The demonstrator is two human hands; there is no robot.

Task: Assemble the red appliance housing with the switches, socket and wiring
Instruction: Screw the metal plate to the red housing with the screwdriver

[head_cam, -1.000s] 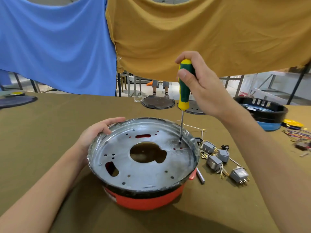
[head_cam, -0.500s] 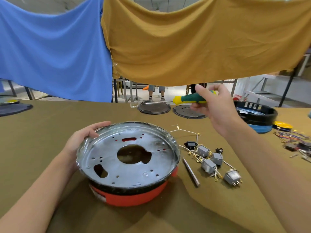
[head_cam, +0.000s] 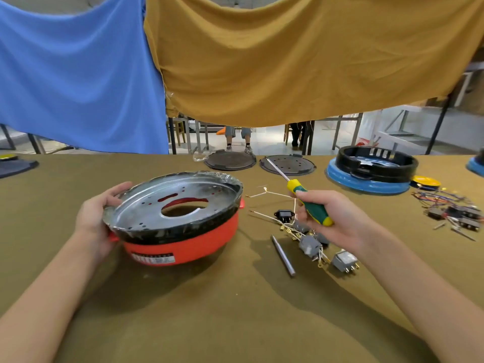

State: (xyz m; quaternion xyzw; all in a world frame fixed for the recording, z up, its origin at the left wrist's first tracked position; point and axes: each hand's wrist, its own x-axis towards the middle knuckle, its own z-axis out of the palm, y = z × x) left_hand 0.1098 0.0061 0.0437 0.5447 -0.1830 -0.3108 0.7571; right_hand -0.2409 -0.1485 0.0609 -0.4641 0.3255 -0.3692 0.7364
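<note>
Lowered from beside the curtain, the right hand (head_cam: 337, 218) now hovers over the switches (head_cam: 310, 243), its grip clamped on the screwdriver (head_cam: 309, 203); the left hand (head_cam: 98, 221) grips and tilts the red housing (head_cam: 183, 244) on the table (head_cam: 235, 310).

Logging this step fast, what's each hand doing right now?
Left hand: fingers curled over the rim of the red housing, gripping it.
Right hand: wrapped round the screwdriver handle, held above the switches.

The right hand (head_cam: 337, 218) hides some switches (head_cam: 309, 243); the housing's label (head_cam: 152, 258) is too blurred to read.
</note>
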